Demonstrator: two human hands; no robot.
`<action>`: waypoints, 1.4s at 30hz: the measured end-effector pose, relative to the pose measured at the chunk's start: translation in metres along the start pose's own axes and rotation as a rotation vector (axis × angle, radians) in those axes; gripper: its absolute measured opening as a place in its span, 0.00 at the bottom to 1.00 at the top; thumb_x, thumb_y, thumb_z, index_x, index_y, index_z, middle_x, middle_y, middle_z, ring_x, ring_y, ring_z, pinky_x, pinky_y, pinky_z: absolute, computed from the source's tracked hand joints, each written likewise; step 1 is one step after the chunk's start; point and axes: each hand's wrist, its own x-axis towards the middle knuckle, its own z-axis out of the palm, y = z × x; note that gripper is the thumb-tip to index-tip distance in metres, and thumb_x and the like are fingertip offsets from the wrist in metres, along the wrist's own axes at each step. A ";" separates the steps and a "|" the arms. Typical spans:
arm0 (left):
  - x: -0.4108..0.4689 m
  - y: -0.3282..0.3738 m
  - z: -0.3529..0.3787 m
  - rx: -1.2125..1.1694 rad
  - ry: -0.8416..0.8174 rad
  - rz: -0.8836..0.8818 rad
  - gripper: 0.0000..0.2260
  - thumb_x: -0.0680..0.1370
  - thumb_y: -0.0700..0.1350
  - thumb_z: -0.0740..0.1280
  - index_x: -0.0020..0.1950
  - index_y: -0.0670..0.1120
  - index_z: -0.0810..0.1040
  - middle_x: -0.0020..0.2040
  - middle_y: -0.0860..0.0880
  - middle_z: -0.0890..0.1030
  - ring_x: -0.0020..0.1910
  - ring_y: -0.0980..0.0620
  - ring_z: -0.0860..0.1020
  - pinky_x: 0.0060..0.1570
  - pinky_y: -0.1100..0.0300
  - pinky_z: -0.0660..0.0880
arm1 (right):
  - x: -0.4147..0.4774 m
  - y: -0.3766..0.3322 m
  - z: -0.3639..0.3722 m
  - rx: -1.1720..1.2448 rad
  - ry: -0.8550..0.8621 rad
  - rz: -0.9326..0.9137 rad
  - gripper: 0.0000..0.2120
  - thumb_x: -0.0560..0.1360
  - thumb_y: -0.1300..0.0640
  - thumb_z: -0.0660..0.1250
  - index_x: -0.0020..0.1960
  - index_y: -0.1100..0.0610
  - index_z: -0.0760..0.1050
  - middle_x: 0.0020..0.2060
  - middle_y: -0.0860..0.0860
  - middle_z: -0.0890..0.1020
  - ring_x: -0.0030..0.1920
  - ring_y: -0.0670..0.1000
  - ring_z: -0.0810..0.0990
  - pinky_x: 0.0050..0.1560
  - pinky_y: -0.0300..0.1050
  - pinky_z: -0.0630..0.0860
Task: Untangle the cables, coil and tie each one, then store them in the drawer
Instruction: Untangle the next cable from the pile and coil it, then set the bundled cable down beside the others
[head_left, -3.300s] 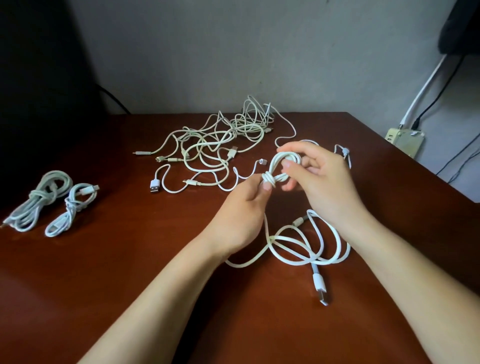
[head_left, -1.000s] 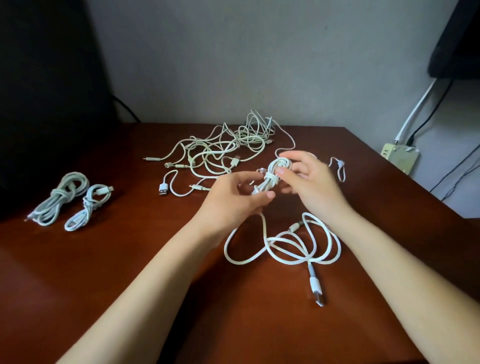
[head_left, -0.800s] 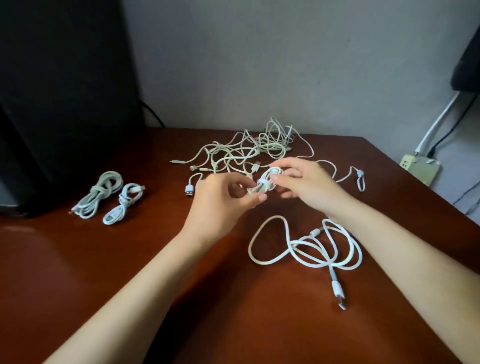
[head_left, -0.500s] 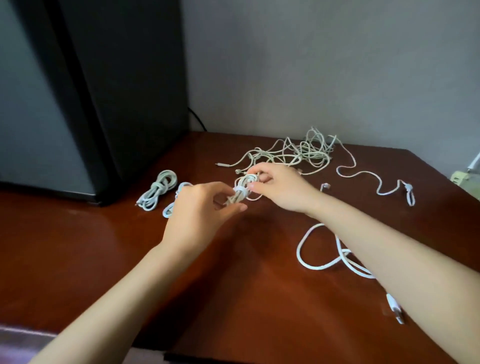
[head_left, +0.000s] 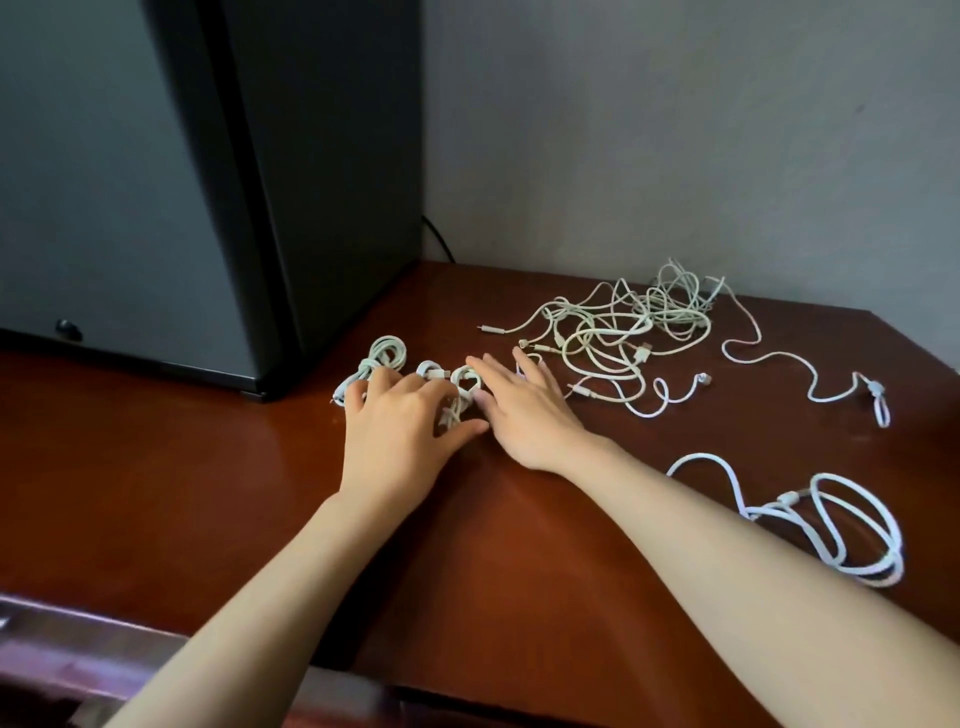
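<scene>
Three tied white coils (head_left: 375, 362) are lying close side by side at left. A cream tangle (head_left: 621, 327) is sprawling back right. A thin cable (head_left: 810, 376) is snaking beside it. A thick cable (head_left: 852, 525) is lying loosely looped, nearer.

No lettering, brand or number can be read anywhere. The small white plastic cable plugs (head_left: 643, 355) at one o'clock are too small to tell.

glossy red-brown wooden table (head_left: 208, 467), smooth white plastic-sheathed cables (head_left: 613, 332), matt dark cabinet (head_left: 322, 182)
</scene>
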 end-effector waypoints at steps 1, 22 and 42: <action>0.000 0.000 -0.001 0.019 -0.006 0.001 0.20 0.70 0.62 0.70 0.51 0.47 0.82 0.43 0.47 0.82 0.50 0.42 0.75 0.53 0.46 0.65 | 0.000 0.001 0.000 -0.017 -0.008 -0.009 0.23 0.84 0.49 0.47 0.78 0.48 0.49 0.78 0.49 0.54 0.77 0.54 0.42 0.75 0.53 0.40; 0.013 0.141 -0.002 -0.072 -0.641 0.423 0.29 0.75 0.63 0.62 0.73 0.55 0.64 0.68 0.50 0.69 0.68 0.46 0.66 0.67 0.48 0.65 | -0.159 0.092 -0.128 -0.136 -0.287 0.083 0.35 0.73 0.38 0.64 0.76 0.41 0.53 0.75 0.38 0.56 0.73 0.40 0.54 0.69 0.34 0.52; 0.047 0.202 0.082 -0.361 -0.439 0.362 0.12 0.82 0.46 0.58 0.58 0.43 0.76 0.54 0.42 0.78 0.55 0.40 0.75 0.55 0.47 0.71 | -0.136 0.175 -0.085 -0.132 0.287 0.216 0.07 0.79 0.55 0.61 0.56 0.53 0.73 0.47 0.47 0.74 0.51 0.55 0.76 0.45 0.50 0.72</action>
